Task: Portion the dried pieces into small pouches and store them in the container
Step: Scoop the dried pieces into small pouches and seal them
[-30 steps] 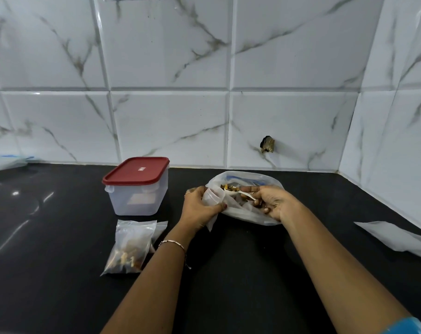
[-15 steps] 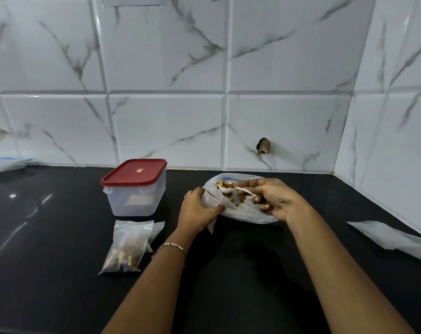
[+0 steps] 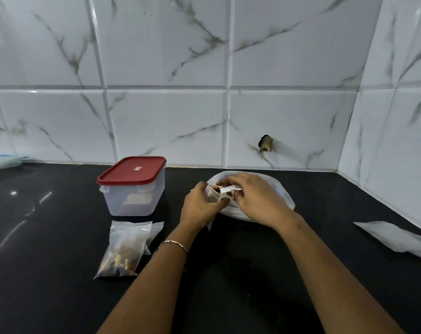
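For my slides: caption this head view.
Left hand holds a small pouch open; right hand tips a spoon of dried pieces into it, beside the lidded container.

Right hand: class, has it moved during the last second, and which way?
Yes. The right hand, pinching a small white plastic spoon, has shifted left, closer to the red-lidded translucent plastic container.

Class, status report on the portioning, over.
Left hand grips small pouch; right hand tips spoon into it. Container lidded, one filled pouch waiting. Nothing in the way.
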The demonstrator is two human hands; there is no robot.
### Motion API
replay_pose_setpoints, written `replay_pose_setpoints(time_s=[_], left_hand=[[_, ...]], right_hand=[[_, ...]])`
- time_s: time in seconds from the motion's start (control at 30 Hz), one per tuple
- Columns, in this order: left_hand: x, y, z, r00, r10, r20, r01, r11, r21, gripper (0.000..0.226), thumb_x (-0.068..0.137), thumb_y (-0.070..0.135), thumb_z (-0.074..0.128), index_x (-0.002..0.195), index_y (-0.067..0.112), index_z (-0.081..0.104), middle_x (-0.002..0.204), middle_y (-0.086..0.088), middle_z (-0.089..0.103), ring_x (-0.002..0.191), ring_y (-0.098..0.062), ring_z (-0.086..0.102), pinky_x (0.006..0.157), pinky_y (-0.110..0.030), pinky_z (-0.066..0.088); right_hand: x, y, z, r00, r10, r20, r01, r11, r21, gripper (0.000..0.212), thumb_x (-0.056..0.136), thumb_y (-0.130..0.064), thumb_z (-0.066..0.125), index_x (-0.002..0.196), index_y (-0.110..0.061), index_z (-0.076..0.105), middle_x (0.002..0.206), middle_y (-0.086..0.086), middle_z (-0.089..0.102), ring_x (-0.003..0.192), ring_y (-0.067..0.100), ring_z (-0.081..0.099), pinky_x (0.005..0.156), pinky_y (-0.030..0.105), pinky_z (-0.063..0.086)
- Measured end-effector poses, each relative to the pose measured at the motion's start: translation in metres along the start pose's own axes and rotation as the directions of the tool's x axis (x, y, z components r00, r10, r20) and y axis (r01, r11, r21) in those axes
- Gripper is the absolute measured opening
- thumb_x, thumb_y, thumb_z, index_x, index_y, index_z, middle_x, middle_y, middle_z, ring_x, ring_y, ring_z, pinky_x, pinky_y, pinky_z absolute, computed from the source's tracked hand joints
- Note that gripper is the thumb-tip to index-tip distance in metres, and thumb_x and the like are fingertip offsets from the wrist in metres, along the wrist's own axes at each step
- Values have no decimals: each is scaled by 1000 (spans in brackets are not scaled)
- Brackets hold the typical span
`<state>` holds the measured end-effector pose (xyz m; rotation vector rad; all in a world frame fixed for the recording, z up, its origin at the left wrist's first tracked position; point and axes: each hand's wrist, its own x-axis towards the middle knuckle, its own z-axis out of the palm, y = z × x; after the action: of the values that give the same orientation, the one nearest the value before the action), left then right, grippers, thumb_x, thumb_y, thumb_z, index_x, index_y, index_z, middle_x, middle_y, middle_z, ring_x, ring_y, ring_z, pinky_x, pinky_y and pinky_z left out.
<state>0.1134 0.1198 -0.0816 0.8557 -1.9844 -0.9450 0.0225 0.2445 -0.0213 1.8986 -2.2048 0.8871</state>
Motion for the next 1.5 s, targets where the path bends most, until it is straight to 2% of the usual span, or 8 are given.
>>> replay_pose_setpoints(time_s=[0.23, 0.5, 0.7, 0.8, 0.97, 1.13, 1.3, 1.5], left_hand=[[1, 3, -2, 997, -20, -75, 14, 996, -85, 35, 72, 34, 80, 94, 19, 57, 91, 7, 66, 85, -11, 64, 77, -34, 53], [3, 5, -3, 994, -7, -111, -8, 990, -138, 41, 72, 36, 80, 100, 21, 54, 95, 8, 63, 90, -12, 62, 82, -37, 54], [2, 6, -6, 1000, -27, -14, 25, 992, -128, 51, 73, 31, 81, 107, 20, 45, 103, 5, 58, 98, -15, 58, 86, -37, 52], [3, 5, -8, 997, -60, 48, 66, 991, -114, 56, 74, 26, 80, 112, 21, 39, 113, 2, 54, 105, -16, 55, 89, -34, 51], [5, -2, -6, 990, -125, 66, 128, 991, -48, 59, 75, 22, 80, 118, 18, 39, 119, -3, 54, 108, -19, 54, 92, -36, 50], [3, -5, -5, 994, -98, 38, 93, 988, 127, 56, 73, 27, 80, 108, 18, 38, 102, 3, 50, 94, -16, 51, 78, -31, 44], [2, -6, -7, 994, -59, 90, 40, 978, 204, 59, 70, 24, 81, 111, 14, 39, 101, 1, 52, 91, -16, 53, 76, -31, 47], [3, -5, -8, 990, -69, 124, 43, 979, 201, 63, 69, 22, 83, 115, 11, 41, 99, 3, 53, 88, -14, 54, 78, -31, 50]], right_hand=[[-2, -9, -6, 969, -170, -178, 124, 962, -243, 22, 91, -11, 59, 112, -19, 62, 106, -3, 64, 97, 17, 59, 76, 21, 39], [-2, -6, -9, 966, -124, -225, 112, 991, -68, 24, 88, -7, 61, 103, -25, 69, 101, -12, 68, 94, 8, 61, 81, 26, 50], [0, 6, -17, 961, 10, -278, -32, 997, -75, 14, 86, -25, 69, 96, -35, 66, 92, -18, 68, 78, 0, 57, 63, 19, 40], [2, 26, -28, 962, 128, -242, -122, 992, 37, 14, 85, -23, 72, 90, -35, 67, 89, -15, 67, 74, -1, 56, 64, 21, 40], [1, 50, -14, 957, 239, -165, -262, 956, -136, 18, 91, -19, 62, 100, -31, 71, 102, -9, 69, 84, 10, 62, 71, 26, 47], [8, 59, 21, 974, 129, -186, -195, 894, -402, 30, 90, -11, 56, 109, -30, 70, 104, -5, 69, 103, 19, 63, 76, 33, 52], [26, 57, 44, 992, 95, -81, -123, 858, -498, 17, 83, -10, 60, 96, -19, 67, 89, 1, 69, 89, 21, 65, 62, 33, 47], [29, 65, 47, 995, 80, -54, -95, 915, -391, 23, 88, -17, 60, 105, -28, 68, 95, -3, 70, 89, 18, 63, 63, 29, 41]])
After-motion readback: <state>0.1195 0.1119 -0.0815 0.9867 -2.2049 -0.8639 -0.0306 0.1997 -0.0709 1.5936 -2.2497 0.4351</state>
